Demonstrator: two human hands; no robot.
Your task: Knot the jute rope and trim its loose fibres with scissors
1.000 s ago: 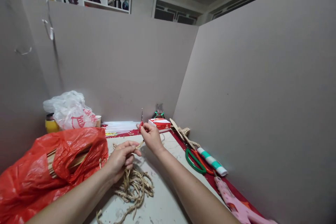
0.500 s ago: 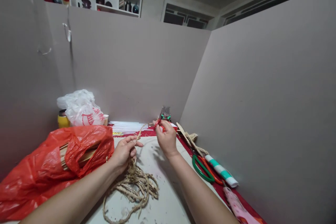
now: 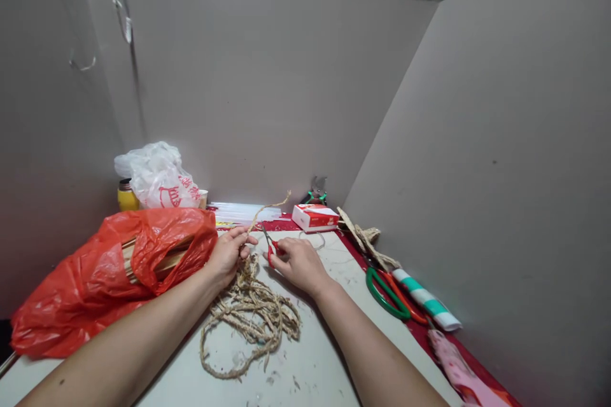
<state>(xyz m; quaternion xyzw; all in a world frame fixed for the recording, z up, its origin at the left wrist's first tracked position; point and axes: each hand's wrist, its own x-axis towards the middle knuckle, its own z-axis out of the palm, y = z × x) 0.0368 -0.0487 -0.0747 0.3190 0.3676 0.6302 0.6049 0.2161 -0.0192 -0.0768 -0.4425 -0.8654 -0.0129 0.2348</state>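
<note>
My left hand point(image 3: 230, 255) pinches a braided straw rope point(image 3: 252, 324) close to its upper end, and the thin tip sticks up to the right past the fingers. The rest of the rope lies in a loose, looped heap on the white tabletop below that hand. My right hand point(image 3: 298, 262) is closed on the red handles of small scissors point(image 3: 270, 250). Their blades point up and to the left, near the rope's end and the left fingertips. Whether the blades touch the rope I cannot tell.
A red plastic bag point(image 3: 90, 280) holding flat strips lies at left, before a white bag point(image 3: 162, 178) and yellow jar point(image 3: 126, 196). Behind are clear sticks point(image 3: 243, 213), a red-white box point(image 3: 315, 218) and pliers point(image 3: 316, 191). Large green-handled scissors point(image 3: 387, 296) and a striped roll point(image 3: 426, 299) lie right.
My right hand has come down and left with the scissors, which now show below the rope's tip. The rope's end now stands free of the right hand. The view has tilted downward.
</note>
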